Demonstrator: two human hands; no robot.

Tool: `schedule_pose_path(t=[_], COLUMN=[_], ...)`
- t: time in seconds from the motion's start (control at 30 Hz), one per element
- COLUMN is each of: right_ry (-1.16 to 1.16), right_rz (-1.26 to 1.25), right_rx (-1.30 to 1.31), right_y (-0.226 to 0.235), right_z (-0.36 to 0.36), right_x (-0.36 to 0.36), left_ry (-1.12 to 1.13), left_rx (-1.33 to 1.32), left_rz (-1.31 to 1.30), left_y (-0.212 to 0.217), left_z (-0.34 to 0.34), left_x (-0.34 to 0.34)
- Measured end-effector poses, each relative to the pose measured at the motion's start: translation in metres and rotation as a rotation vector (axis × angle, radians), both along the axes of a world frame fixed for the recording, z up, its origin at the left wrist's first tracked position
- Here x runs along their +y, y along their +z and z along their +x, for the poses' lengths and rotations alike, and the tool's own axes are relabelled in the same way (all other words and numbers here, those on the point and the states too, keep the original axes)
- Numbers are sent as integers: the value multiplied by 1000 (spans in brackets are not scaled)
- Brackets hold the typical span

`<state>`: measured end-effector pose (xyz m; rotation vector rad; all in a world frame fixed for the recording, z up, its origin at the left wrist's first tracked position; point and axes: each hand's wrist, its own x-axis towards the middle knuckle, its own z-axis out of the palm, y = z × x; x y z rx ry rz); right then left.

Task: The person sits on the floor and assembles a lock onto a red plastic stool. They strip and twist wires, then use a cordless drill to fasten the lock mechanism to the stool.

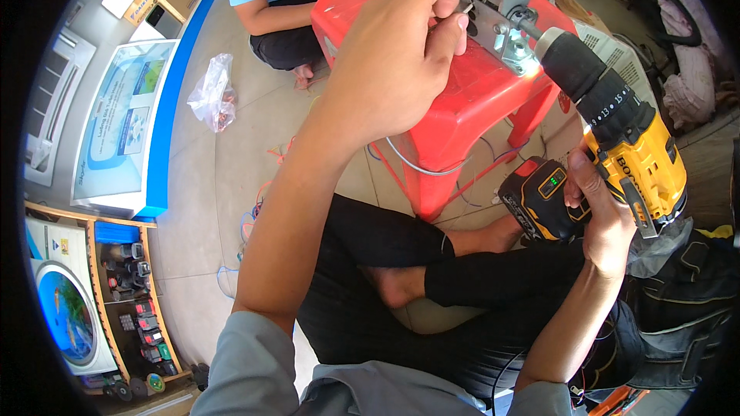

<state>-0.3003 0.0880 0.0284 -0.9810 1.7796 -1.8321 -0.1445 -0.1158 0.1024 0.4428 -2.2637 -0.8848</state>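
My right hand [605,212] is wrapped round the grip of a yellow and black cordless drill [640,162], its battery lit by small green lights. The drill's chuck points to the upper left, and its bit meets the lower corner of a grey metal bracket [505,0], where a bright light falls. The bracket stands on a red plastic stool [478,112]. Over the stool, my left hand [401,62] is closed in a pinch beside the bracket. A thin metallic tip shows at its fingers; the rest of that piece is hidden.
Across the stool sits another person [281,0] in a blue shirt. A clear plastic bag [213,96] and loose coloured wires lie on the tiled floor. At left are a glass-topped counter [127,123] and a shelf of power tools [139,300]. A black bag [678,312] lies at right.
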Motion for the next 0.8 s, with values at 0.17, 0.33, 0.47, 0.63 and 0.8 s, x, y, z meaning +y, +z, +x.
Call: schedule_pose_path(t=[0.17,0.33,0.47,0.63,0.8], right_ry=[-4,-11,-32,-2,-4], right_rz=[-22,-38,-6,-2,7], right_rx=[25,24,125,127,91], right_y=[-1,-1,-1,0,-2], right_z=[2,2,-2,-5,-2], right_x=[-1,-2,-1,0,1], left_ry=[28,8,16,0,-15], left_rx=[70,43,11,54,77], left_rz=[-17,50,26,16,39], left_y=[-9,-8,-7,-7,-10], left_z=[-4,-7,-2,-3,0], left_x=[2,-5,-1,2,1])
